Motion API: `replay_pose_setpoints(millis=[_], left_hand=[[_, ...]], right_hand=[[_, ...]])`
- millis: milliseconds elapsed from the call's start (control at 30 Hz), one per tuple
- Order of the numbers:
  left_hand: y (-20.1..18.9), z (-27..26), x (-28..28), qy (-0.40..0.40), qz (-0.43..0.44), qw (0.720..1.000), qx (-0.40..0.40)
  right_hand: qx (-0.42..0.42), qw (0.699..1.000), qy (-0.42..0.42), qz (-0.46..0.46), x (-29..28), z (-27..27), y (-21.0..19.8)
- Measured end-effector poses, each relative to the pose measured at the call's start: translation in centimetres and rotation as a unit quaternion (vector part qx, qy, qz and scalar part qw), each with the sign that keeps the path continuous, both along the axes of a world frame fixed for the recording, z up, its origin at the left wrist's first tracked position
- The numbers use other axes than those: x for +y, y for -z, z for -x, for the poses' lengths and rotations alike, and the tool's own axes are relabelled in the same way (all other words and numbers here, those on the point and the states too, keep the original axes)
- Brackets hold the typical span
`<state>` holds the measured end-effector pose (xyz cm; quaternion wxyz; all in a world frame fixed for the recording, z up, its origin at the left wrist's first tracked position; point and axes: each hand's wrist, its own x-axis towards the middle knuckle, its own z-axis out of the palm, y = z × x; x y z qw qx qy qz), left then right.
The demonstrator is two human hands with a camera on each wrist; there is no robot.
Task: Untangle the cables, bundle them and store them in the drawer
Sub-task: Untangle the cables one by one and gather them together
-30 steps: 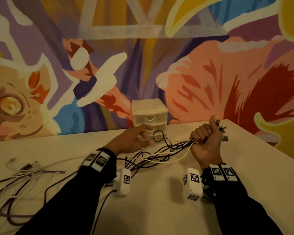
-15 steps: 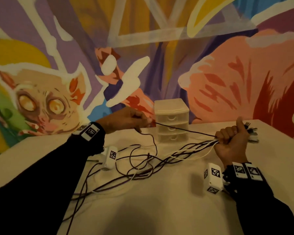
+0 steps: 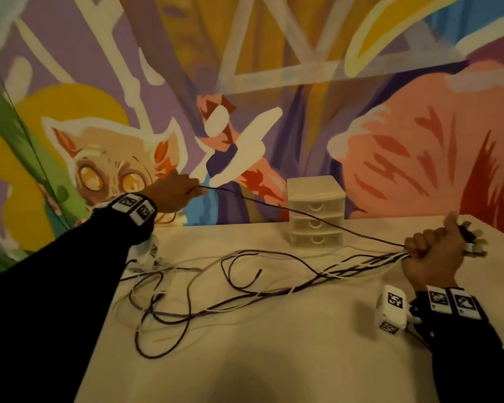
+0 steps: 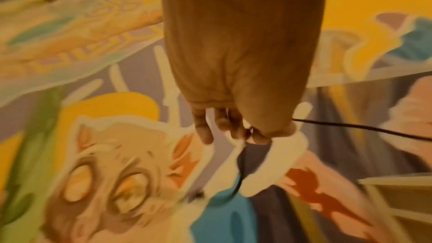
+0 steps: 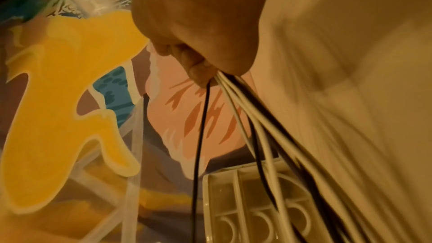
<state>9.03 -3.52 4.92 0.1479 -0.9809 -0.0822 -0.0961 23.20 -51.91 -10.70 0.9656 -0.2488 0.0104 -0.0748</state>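
My right hand (image 3: 432, 251) (image 5: 198, 58) is fisted around a bunch of black and white cables (image 3: 370, 261) (image 5: 252, 117), with their plugs (image 3: 474, 242) sticking out past the thumb. My left hand (image 3: 175, 193) (image 4: 247, 132) is raised at the left and pinches one black cable (image 3: 288, 209) (image 4: 350, 127), stretched taut through the air to my right fist. The remaining cable lengths (image 3: 204, 292) lie in tangled loops on the table (image 3: 274, 359). A small white three-drawer unit (image 3: 316, 212) (image 5: 252, 206) stands at the back, its drawers closed.
A painted mural wall (image 3: 303, 82) rises directly behind the table. The table's right edge (image 3: 501, 237) runs close to my right hand. Bare tabletop lies in front of the cable loops, near me.
My left hand has lifted from the cable pile near the drawers and pulled one black cable up and to the left. The right fist has kept its grip on the bunch.
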Motion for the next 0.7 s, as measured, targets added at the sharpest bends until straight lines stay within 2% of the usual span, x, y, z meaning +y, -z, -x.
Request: replay_pose_setpoints(millis=[33, 100, 133, 200, 267, 333, 367, 400, 433, 467, 500, 533, 600, 633, 700], left_hand=[[-0.1, 0.7, 2.3, -0.023, -0.008, 0.999, -0.033], [0.0, 2.2, 5.0, -0.094, -0.08, 0.988, -0.088], [0.3, 2.8, 5.5, -0.151, -0.12, 0.979, -0.065], [1.1, 3.9, 5.2, -0.26, -0.153, 0.953, 0.035], [2.0, 4.4, 4.4, -0.282, -0.132, 0.946, 0.09], [2.9, 3.2, 1.1, -0.207, -0.042, 0.976, 0.057], [3.1, 2.4, -1.9, -0.131, 0.019, 0.991, 0.024], [3.5, 1.7, -5.5, -0.041, 0.101, 0.994, -0.008], [3.8, 1.3, -10.1, 0.045, 0.194, 0.98, -0.014], [3.8, 1.2, -14.9, 0.118, 0.276, 0.954, 0.011], [4.3, 0.7, -19.1, 0.169, 0.321, 0.931, 0.048], [5.0, -0.2, -22.5, 0.211, 0.334, 0.915, 0.084], [7.6, -3.2, -26.2, 0.237, 0.292, 0.916, 0.143], [9.1, -4.6, -27.2, 0.253, 0.265, 0.919, 0.148], [11.0, -6.5, -28.2, 0.261, 0.279, 0.91, 0.162]], right_hand=[[-0.004, 1.0, -0.006, -0.001, -0.5, 0.0, 0.2], [-0.019, 0.999, -0.028, -0.004, -0.7, 0.0, 0.2], [-0.03, 0.999, -0.042, -0.002, -0.4, 0.2, 0.0], [-0.049, 0.996, -0.08, 0.008, 0.7, 0.6, -0.5], [-0.058, 0.99, -0.123, 0.021, 2.0, 1.1, -0.8], [-0.073, 0.984, -0.158, 0.032, 3.2, 1.7, -1.1], [-0.082, 0.981, -0.171, 0.036, 3.7, 1.9, -1.3], [-0.09, 0.978, -0.182, 0.041, 4.1, 2.2, -1.6], [-0.098, 0.976, -0.19, 0.045, 4.4, 2.4, -1.8], [-0.106, 0.974, -0.197, 0.047, 4.6, 2.7, -2.2], [-0.113, 0.971, -0.203, 0.048, 4.8, 3.0, -2.5], [-0.119, 0.97, -0.208, 0.047, 5.0, 3.3, -2.9], [-0.125, 0.968, -0.213, 0.053, 5.2, 3.7, -3.6], [-0.128, 0.967, -0.216, 0.055, 5.1, 3.9, -3.9], [-0.142, 0.964, -0.217, 0.051, 4.7, 3.8, -4.3]])
